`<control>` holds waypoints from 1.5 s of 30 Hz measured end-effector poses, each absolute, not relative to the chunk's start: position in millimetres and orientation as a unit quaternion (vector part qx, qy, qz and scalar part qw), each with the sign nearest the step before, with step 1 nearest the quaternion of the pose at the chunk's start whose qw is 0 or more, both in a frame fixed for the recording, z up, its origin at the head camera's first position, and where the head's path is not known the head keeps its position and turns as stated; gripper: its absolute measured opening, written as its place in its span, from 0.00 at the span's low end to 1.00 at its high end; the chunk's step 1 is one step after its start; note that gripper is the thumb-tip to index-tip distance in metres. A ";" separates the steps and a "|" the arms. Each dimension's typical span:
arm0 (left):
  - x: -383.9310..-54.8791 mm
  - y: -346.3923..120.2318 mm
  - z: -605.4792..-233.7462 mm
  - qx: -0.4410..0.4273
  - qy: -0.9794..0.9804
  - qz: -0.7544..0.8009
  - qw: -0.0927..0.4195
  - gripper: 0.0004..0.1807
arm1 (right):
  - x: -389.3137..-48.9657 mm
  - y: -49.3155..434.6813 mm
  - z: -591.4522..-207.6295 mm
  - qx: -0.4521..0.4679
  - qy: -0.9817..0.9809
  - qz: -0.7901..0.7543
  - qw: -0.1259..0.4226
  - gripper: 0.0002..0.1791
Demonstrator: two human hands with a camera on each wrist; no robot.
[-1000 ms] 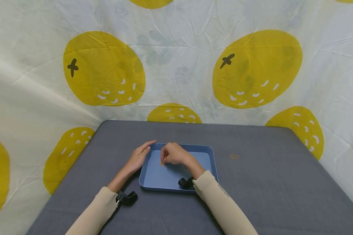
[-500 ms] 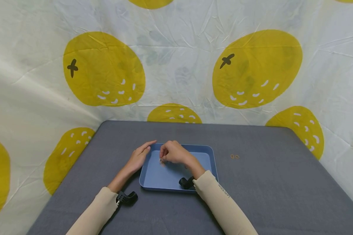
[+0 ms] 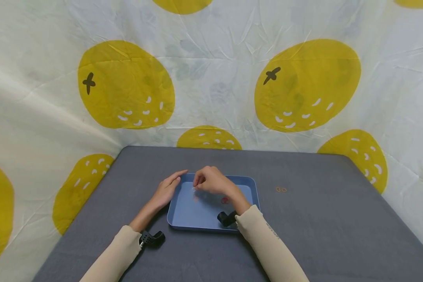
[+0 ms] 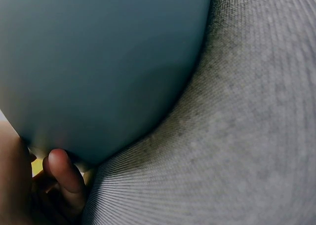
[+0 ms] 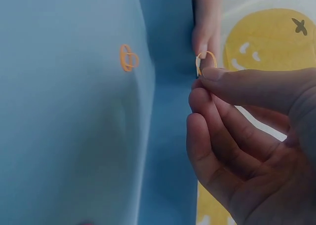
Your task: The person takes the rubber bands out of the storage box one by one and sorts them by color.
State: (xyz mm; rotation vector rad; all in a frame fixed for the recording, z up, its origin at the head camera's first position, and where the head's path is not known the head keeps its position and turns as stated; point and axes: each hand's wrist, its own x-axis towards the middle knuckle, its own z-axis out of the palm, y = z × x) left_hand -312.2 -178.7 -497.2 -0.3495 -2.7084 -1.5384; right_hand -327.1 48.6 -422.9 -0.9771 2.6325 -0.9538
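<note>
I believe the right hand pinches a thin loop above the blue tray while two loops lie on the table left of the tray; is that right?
Not quite: the head view shows the two loops on the table right of the blue tray, while the right hand pinches a thin loop above it.

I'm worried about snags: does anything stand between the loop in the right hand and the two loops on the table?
Yes: the right wall of the tray. The right hand holds the loop over the tray; the two loops lie on the table beyond that wall. The hand aside, nothing else shows.
</note>
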 end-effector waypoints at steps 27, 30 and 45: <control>-312.9 -175.4 -499.8 -0.117 -0.864 -0.489 0.005 0.23 | -320.7 79.6 -398.3 -0.303 0.881 -0.353 0.084 0.02; -312.9 -175.7 -499.5 -0.122 -0.862 -0.491 0.008 0.23 | -321.0 88.1 -395.6 -0.295 0.886 -0.349 0.078 0.03; -312.6 -180.4 -498.8 -0.129 -0.857 -0.499 0.011 0.23 | -322.2 145.4 -386.6 -0.267 0.903 -0.334 0.032 0.03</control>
